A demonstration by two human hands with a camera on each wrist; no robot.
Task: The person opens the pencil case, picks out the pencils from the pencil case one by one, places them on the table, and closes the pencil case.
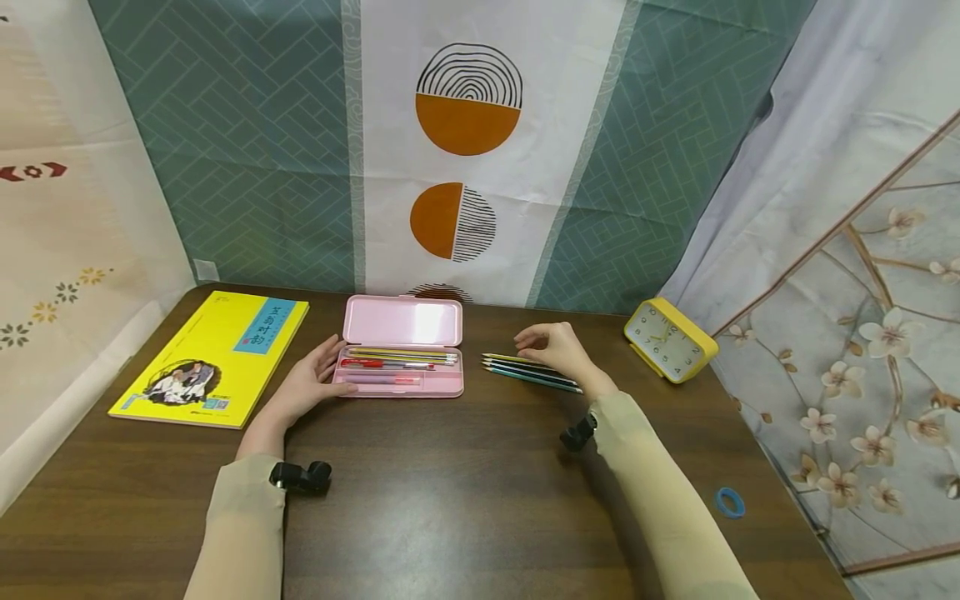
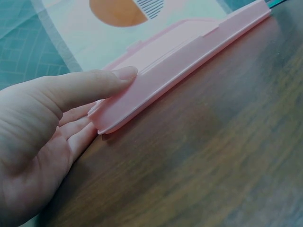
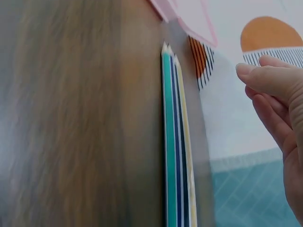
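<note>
An open pink pencil case [image 1: 442, 383] lies on the table with its lid tipped back. Inside are yellow-striped pencils [image 1: 397, 353], a red pen [image 1: 363, 363] and a pink-purple pen [image 1: 382, 379]. My left hand [image 1: 303, 379] grips the left end of the case; in the left wrist view its thumb [image 2: 106, 80] lies over the front edge, other fingers behind the end. To the right, several dark and green pencils [image 1: 528, 377] lie side by side, points toward the case. Just above them hovers my right hand [image 1: 558, 350], fingers loosely bent, thumb near the index finger, holding nothing.
A yellow book [image 1: 247, 346] lies left of my left hand. At the back right stands a yellow alarm clock [image 1: 670, 340], and a blue ring [image 1: 729, 502] lies near the right edge. A patterned curtain [image 1: 480, 167] hangs behind the brown table [image 1: 420, 500].
</note>
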